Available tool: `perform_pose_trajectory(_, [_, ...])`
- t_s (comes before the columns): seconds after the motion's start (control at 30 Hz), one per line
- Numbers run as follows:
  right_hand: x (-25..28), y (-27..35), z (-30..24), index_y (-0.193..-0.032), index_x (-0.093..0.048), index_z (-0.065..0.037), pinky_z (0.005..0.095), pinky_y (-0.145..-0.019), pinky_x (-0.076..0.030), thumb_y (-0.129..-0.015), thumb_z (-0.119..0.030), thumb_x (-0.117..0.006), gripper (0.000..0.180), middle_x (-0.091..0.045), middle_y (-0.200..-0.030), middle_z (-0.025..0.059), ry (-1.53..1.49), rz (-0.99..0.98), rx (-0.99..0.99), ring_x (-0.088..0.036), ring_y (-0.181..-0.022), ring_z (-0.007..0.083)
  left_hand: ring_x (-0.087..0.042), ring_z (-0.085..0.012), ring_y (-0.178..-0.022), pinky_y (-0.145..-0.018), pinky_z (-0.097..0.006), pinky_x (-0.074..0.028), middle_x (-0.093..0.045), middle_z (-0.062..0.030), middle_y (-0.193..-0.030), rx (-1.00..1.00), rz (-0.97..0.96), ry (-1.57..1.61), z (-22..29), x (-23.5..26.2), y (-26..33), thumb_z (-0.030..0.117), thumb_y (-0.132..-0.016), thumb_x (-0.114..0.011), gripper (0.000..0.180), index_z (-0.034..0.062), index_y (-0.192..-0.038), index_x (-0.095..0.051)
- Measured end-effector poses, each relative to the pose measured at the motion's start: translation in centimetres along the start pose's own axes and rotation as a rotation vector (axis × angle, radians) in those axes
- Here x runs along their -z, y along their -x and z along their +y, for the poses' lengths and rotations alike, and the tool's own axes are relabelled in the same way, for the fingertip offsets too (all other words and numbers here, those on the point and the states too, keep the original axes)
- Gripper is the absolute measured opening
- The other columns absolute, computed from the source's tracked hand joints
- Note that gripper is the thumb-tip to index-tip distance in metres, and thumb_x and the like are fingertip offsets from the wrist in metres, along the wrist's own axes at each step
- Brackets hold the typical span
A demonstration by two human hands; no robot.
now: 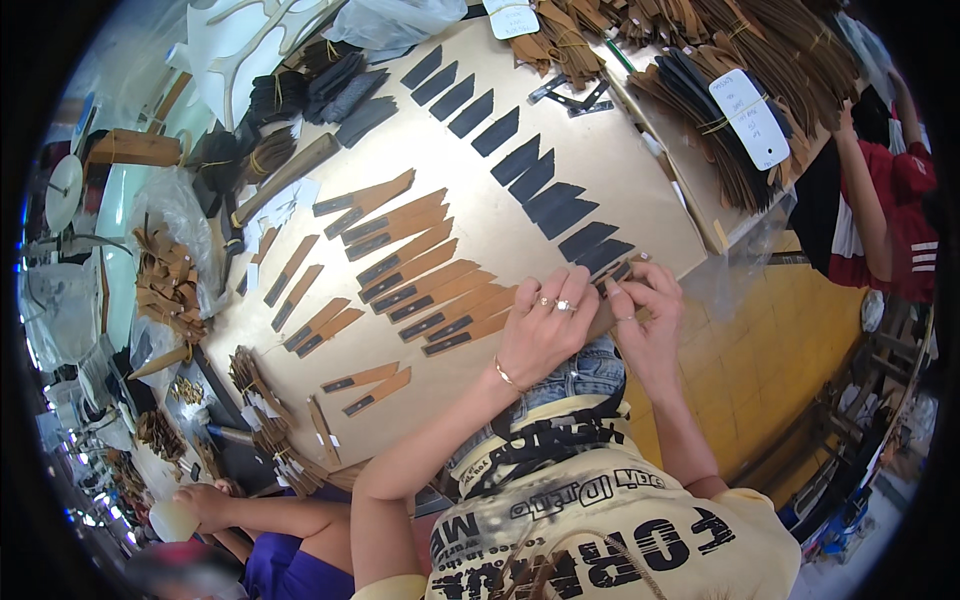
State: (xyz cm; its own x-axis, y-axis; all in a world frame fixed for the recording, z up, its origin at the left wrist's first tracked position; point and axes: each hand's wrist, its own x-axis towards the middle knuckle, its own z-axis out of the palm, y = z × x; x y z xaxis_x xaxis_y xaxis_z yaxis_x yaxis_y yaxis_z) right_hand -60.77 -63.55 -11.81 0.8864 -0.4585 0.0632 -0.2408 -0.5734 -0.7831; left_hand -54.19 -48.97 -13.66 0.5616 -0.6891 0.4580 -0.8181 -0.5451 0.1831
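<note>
Both of my hands meet at the front edge of the table, fingers bent. A small brown and dark leather strip (621, 271) is pinched at the fingertips of my right hand (648, 322). My left hand (545, 328), with rings and a bracelet, is closed around the same strip, and its fingers hide much of it. To their left, brown leather strips (415, 268) with dark patches at one end lie in overlapping rows. Beyond the hands, a slanting line of black leather pieces (520, 165) runs to the far side of the table (350, 400).
Tied bundles of brown strips (715, 40) and a black bundle under a white tag (748, 118) lie at the far right. A wooden-handled tool (287, 178) rests at the left. One person in purple (300, 560) sits at lower left; another in red (905, 215) is at right.
</note>
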Motion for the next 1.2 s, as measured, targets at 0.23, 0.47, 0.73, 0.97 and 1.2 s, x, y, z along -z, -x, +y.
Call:
perform_pose_trajectory(0.23, [-0.6, -0.1, 0.7, -0.08, -0.07, 0.001, 0.038, -0.091, -0.037, -0.082, -0.009, -0.071, 0.01, -0.063, -0.09, 0.0071, -0.024, 0.06, 0.023, -0.057, -0.096, 0.026, -0.056, -0.0183, -0.106, -0.09, -0.034, -0.04, -0.057, -0.0056, -0.112, -0.188, -0.044, -0.017, -1.0, 0.1, -0.8, 0.017, -0.08, -0.06, 0.022, 0.0061, -0.099, -0.065])
perform_pose_trajectory(0.47, [-1.2, -0.3, 0.5, -0.084, -0.066, 0.006, 0.0321, -0.072, -0.046, -0.088, -0.006, -0.067, 0.013, -0.062, -0.088, 0.0113, -0.131, 0.206, -0.036, -0.06, -0.08, 0.0249, -0.053, -0.0189, -0.105, -0.09, -0.033, -0.041, -0.058, -0.0058, -0.105, -0.34, -0.162, -0.056, -1.9, 0.8, -1.8, 0.017, -0.081, -0.058, 0.022, 0.0041, -0.096, -0.067])
perform_pose_trajectory(0.73, [-0.4, 0.2, 1.3, -0.091, -0.067, 0.006, 0.0296, -0.076, -0.045, -0.092, -0.007, -0.064, 0.013, -0.062, -0.096, 0.0089, -0.017, 0.137, 0.085, -0.058, -0.086, 0.0189, -0.054, -0.0175, -0.103, -0.093, -0.035, -0.04, -0.06, -0.0031, -0.105, -0.249, -0.016, -0.019, -2.4, 2.0, -1.1, 0.017, -0.083, -0.056, 0.022, 0.0074, -0.1, -0.066])
perform_pose_trajectory(0.97, [-1.7, 0.8, 2.2, -0.1, -0.067, 0.007, 0.0317, -0.081, -0.047, -0.095, -0.01, -0.061, 0.019, -0.062, -0.108, 0.0128, 0.037, 0.182, 0.05, -0.06, -0.092, 0.0229, -0.06, -0.0213, -0.105, -0.098, -0.039, -0.039, -0.066, -0.008, -0.108, 0.432, 0.106, 0.171, -10.8, 9.8, 6.7, 0.013, -0.08, -0.071, 0.025, 0.0104, -0.105, -0.068])
perform_pose_trajectory(1.2, [-1.7, 0.7, 2.6, -0.105, -0.064, 0.008, 0.0328, -0.082, -0.048, -0.095, -0.008, -0.062, 0.019, -0.062, -0.11, 0.0135, 0.06, 0.222, 0.114, -0.06, -0.092, 0.0238, -0.063, -0.0353, -0.094, -0.086, -0.043, -0.048, -0.066, -0.0185, -0.1, 0.947, 0.292, -0.151, -23.9, 13.9, 12.9, 0.015, -0.085, -0.069, 0.019, 0.0012, -0.098, -0.072])
